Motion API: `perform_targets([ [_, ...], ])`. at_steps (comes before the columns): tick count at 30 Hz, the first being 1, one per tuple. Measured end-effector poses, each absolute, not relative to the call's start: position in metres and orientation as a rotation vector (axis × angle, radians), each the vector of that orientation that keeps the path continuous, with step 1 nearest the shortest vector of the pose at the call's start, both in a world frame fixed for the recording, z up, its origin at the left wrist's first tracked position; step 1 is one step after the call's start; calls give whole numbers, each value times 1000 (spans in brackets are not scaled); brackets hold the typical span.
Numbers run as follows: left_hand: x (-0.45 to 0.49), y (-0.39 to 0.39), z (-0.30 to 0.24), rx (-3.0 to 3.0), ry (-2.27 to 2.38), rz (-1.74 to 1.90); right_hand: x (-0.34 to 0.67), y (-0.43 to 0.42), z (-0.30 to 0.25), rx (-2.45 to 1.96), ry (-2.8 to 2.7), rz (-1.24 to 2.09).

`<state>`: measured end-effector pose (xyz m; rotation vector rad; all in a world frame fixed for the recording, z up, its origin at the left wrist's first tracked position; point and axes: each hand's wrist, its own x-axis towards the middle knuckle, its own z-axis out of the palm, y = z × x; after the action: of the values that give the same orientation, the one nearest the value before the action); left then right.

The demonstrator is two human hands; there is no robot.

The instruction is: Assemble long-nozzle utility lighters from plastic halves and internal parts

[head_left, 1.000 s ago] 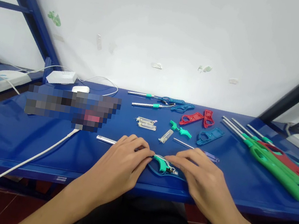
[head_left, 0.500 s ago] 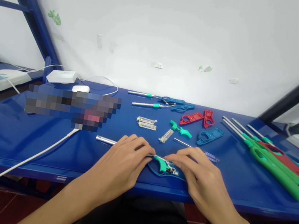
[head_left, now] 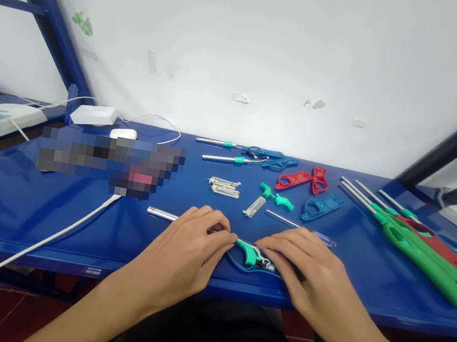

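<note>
An opened stick lighter lies across the front of the table, its metal tube pointing left. Its blue handle half holds a green trigger and a thin white wire. My left hand is closed around the lighter where the tube meets the handle, thumb and index finger pinching there. Over the handle's right end my right hand is curled, thumb and fingertips gripping it beside the wire. The parts under both palms are hidden.
Behind my hands lie a screwdriver, clear fuel tanks, loose green triggers, and red and blue handle halves. Whole green lighters lie right. A white cable crosses the left side.
My right hand has shifted slightly right, its thumb and fingertips now nearer the wire's right end. My left thumb and index finger have moved a little along the handle's upper edge.
</note>
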<state>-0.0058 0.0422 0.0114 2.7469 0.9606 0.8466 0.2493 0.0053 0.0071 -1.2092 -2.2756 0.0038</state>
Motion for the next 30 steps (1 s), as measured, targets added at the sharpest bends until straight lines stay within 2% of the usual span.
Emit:
perform_targets([
  [13, -5, 41, 11, 2733, 983, 820, 262, 3, 10, -1232, -2185, -111],
  [17, -5, 41, 12, 2717, 1021, 782, 276, 22, 20, -1318, -2070, -254],
  [20, -5, 41, 12, 2707, 1054, 782, 289, 50, 35, -1351, -2203, -296],
  [26, -4, 41, 8, 2731, 1077, 806, 285, 103, 57, -1095, -2681, -39],
  [30, -4, 41, 9, 2728, 1097, 788, 263, 116, 55, -902, -2806, 56],
])
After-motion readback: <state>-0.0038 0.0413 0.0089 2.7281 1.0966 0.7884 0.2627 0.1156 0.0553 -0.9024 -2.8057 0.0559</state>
